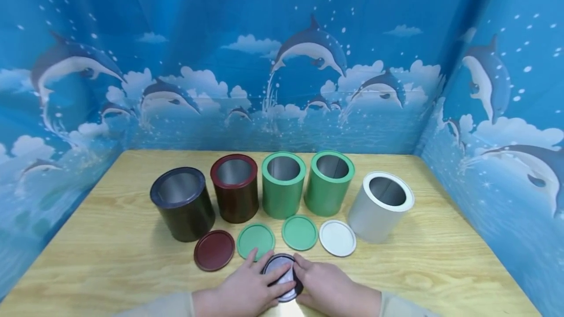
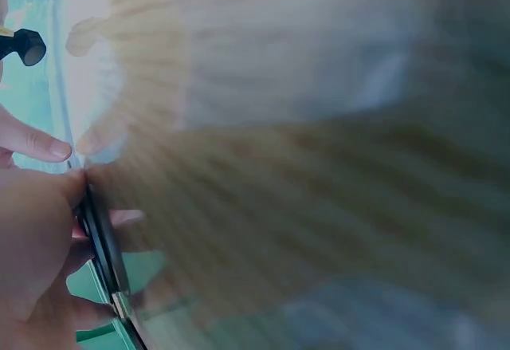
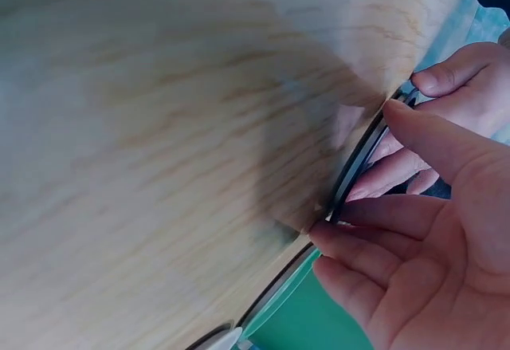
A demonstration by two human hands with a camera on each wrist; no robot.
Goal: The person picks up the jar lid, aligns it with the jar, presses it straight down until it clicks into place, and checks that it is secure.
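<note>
A dark round lid [image 1: 278,262] lies on the table in front of me, its surface catching a bright reflection. My left hand [image 1: 248,285] rests on it with straight, spread fingers, two of them reaching toward a green lid [image 1: 255,237]. From the other side my right hand [image 1: 323,283] holds the dark lid's rim. In the right wrist view, the thumb and fingers of my right hand [image 3: 430,198] span the edge of the dark lid [image 3: 362,155]. Seen edge-on in the left wrist view, the dark lid [image 2: 103,238] sits beside my left hand [image 2: 36,238].
Behind the lids stand open cans: black [image 1: 187,221], dark red [image 1: 238,202], two green [image 1: 284,197] [image 1: 328,194], and white [image 1: 374,216]. A dark red lid [image 1: 214,251], another green lid [image 1: 299,233] and a white lid [image 1: 337,237] lie before them. A dolphin-print curtain [image 1: 282,111] encloses the table.
</note>
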